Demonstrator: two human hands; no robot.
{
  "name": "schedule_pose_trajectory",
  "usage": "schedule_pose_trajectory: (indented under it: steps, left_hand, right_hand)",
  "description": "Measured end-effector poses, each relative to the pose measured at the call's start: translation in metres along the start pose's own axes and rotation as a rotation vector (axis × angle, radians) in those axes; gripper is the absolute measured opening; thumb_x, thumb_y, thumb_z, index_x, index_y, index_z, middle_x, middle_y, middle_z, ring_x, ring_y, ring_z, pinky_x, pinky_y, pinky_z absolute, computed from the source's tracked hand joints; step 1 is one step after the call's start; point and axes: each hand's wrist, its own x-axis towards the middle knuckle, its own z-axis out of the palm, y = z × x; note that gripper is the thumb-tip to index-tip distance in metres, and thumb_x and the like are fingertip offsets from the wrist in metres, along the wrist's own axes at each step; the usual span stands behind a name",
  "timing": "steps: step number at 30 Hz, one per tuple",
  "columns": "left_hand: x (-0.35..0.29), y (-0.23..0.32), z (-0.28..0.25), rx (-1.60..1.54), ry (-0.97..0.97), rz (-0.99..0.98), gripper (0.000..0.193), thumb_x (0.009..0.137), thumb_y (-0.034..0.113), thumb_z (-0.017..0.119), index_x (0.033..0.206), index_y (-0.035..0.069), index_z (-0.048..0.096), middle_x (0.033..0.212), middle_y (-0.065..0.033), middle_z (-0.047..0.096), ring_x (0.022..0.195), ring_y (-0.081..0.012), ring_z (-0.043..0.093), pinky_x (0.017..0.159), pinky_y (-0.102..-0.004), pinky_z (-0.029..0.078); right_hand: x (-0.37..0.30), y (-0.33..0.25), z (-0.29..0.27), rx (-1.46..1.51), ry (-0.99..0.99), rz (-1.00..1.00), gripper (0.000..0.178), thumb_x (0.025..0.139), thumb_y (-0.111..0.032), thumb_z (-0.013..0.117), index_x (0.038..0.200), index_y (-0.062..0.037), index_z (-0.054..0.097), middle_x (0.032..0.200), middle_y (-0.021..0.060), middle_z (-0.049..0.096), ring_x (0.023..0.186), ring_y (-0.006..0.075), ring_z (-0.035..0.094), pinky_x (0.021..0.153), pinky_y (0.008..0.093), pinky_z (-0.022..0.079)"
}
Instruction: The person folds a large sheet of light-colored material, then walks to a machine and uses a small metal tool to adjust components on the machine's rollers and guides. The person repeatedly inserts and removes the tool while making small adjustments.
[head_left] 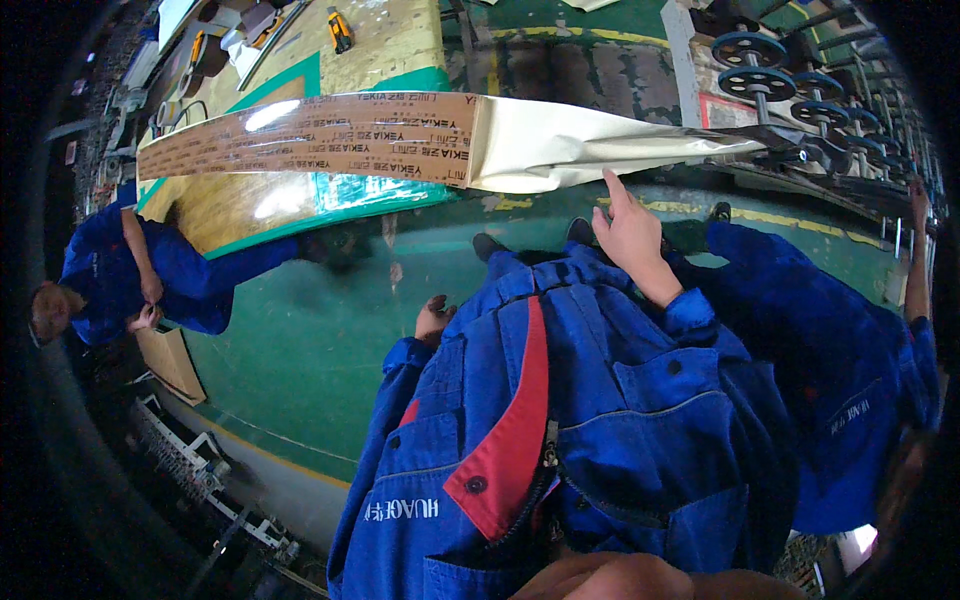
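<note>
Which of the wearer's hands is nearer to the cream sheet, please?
Right: the right hand points at the near edge of the cream sheet, contact unclear; the left hand is farther, beside the blue jacket.

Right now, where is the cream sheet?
In the head view, the cream sheet stretches right from the brown strip, with the right hand at its lower edge.

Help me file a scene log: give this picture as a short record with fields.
Right hand: index finger extended toward the lower edge of the cream sheet; contact unclear
Left hand: beside the blue jacket, nothing visibly held
Brown film: printed, adjoining the cream sheet's left end
Table: green-edged, orange knife on top
Others: left co-worker, right co-worker, both in blue
</note>
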Motion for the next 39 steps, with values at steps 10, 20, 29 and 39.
schedule_pose_trajectory:
  steps: [10,20,29,39]
  left_hand:
    - [0.008,0.005,-0.012,0.042,-0.015,0.021,0.061,0.089,0.041,0.071,0.135,0.001,0.064,0.128,-0.0239,0.069,0.117,-0.0389,0.068,0.098,-0.0452,0.055]
    - [-0.004,0.01,-0.019,0.053,-0.051,-0.081,0.057,0.09,0.038,0.073,0.135,0.003,0.064,0.131,-0.0227,0.068,0.121,-0.0366,0.067,0.097,-0.0444,0.055]
    - [0.002,-0.036,-0.006,0.062,-0.079,0.035,0.057,0.094,0.039,0.072,0.139,0.006,0.062,0.13,-0.0221,0.068,0.116,-0.0379,0.068,0.094,-0.045,0.056]
    - [0.032,-0.028,-0.01,0.161,-0.06,0.05,0.05,0.092,0.036,0.073,0.131,0.006,0.067,0.123,-0.02,0.071,0.109,-0.0354,0.071,0.089,-0.0429,0.057]
  right_hand:
    - [0.06,-0.027,-0.038,-0.132,0.48,-0.343,0.062,0.079,-0.031,0.082,0.133,-0.0092,0.061,0.134,0.014,0.062,0.126,0.035,0.054,0.108,0.0518,0.041]
    - [0.134,-0.017,-0.073,-0.043,-0.256,-0.216,0.056,0.073,-0.036,0.085,0.118,-0.0069,0.069,0.109,0.0178,0.074,0.103,0.0389,0.069,0.09,0.0462,0.054]
    - [0.131,-0.021,-0.072,-0.188,-0.025,-0.243,0.076,0.077,-0.037,0.083,0.144,-0.0142,0.056,0.138,0.0147,0.063,0.129,0.0382,0.057,0.108,0.0501,0.045]
    - [0.038,-0.052,-0.019,-0.138,0.224,-0.349,0.058,0.08,-0.026,0.078,0.133,-0.0089,0.063,0.148,0.0153,0.052,0.144,0.0395,0.039,0.121,0.0551,0.03]
